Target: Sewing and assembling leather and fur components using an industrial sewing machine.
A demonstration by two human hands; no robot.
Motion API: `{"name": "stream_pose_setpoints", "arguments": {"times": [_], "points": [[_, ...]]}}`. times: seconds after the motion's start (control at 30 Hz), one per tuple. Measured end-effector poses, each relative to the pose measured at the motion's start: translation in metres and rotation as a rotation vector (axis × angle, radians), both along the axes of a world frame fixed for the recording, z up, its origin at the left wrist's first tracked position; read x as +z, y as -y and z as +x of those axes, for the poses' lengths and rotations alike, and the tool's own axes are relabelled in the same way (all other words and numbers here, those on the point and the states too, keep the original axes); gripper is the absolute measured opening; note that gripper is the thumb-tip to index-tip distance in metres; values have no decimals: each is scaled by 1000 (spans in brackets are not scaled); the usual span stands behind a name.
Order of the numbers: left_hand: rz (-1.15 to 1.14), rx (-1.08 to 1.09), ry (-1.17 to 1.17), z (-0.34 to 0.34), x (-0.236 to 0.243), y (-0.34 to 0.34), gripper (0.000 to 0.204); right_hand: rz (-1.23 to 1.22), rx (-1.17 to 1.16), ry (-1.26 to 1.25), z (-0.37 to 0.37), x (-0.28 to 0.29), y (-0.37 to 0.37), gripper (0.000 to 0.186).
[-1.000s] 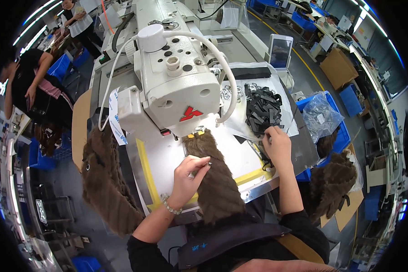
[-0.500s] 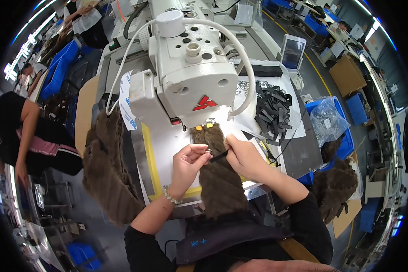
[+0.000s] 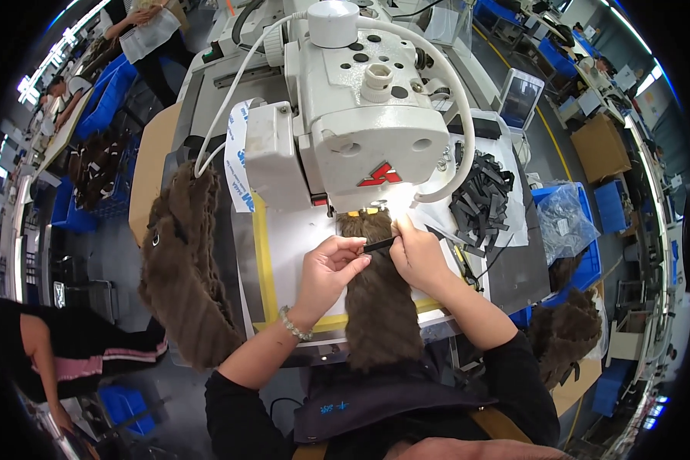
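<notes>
Left hand [image 3: 330, 270] and right hand [image 3: 423, 261] are each pinching one end of a short, flat black strap [image 3: 379, 245], pretty much mid-frame. It's held over a long brown ribbed fur strip [image 3: 383, 326] running down toward bottom centre. Big white metal sewing machine head [image 3: 379, 146] up top, heap of loose black straps [image 3: 481, 201] right of centre.

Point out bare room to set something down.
Bare: dark tabletop between the strip pile and blue bin; white surface between yellow tape and left hand. Crowded: over the fur piece, where that hand and the right hand hold a black strip.
</notes>
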State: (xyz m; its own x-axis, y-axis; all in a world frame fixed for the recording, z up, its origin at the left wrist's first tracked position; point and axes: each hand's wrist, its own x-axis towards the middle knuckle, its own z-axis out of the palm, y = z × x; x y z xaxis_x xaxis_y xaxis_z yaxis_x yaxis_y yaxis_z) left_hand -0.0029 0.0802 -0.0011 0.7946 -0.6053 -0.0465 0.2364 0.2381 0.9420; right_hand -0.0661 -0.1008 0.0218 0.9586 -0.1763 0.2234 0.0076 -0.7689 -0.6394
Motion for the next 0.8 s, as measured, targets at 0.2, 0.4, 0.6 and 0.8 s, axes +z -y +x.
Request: {"name": "stream_pose_setpoints", "arguments": {"times": [0.2,0.4,0.6,0.8], "points": [[49,0,15,4,-1,-1,17,277,104,109,-8,-5,-5,14],[-25,67,-22,4,1,0,15,696,70,-8,-14,-6,-16,15],[-45,43,51,6,-6,-3,16,109,210,451,-11,-9,-13,13],[-16,74,100,4,-4,-2,19,-186,359,585,-13,-5,-10,12]]}}
